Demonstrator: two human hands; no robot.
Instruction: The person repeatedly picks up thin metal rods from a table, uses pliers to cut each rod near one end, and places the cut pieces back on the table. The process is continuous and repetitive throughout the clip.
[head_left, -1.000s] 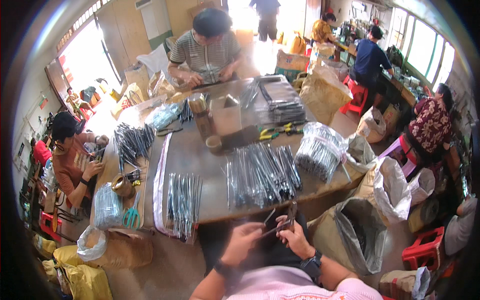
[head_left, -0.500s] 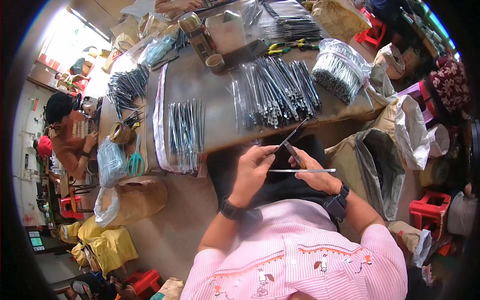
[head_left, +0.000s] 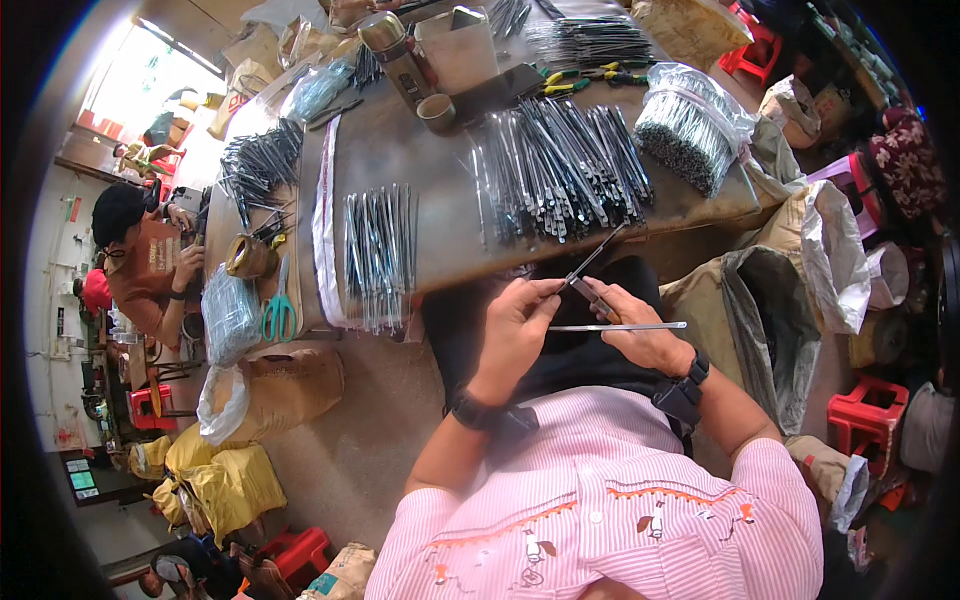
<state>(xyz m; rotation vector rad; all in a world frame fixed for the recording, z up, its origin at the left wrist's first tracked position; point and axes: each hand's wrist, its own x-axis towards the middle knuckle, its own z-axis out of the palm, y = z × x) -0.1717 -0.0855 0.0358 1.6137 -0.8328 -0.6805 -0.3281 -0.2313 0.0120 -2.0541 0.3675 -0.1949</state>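
My left hand point(head_left: 515, 320) is closed, its thumb and fingertips pinching the lower end of a thin dark metal strip point(head_left: 604, 248) that slants up to the right. In my right hand point(head_left: 648, 338) is a short brown-handled tool point(head_left: 598, 300); its flat metal end meets the strip beside my left fingertips. A longer silver strip point(head_left: 640, 327) runs crosswise at the right hand's fingers, and how it is held is partly hidden. Both hands are over my dark lap point(head_left: 470, 345), just off the table's near edge. Finer detail of the tool is too small to make out.
On the table point(head_left: 430, 165) lie a large pile of metal strips point(head_left: 565, 170), a smaller row point(head_left: 380, 260) and a plastic-wrapped bundle point(head_left: 692, 125). A flask point(head_left: 398, 62) and cup point(head_left: 436, 112) stand farther back. An open sack point(head_left: 765, 330) is at right; a person point(head_left: 145, 260) sits at left.
The view has shifted slightly, moving the scene. The brown-handled tool now sits closer to my left fingertips at a changed tilt. Both hands keep their grips.
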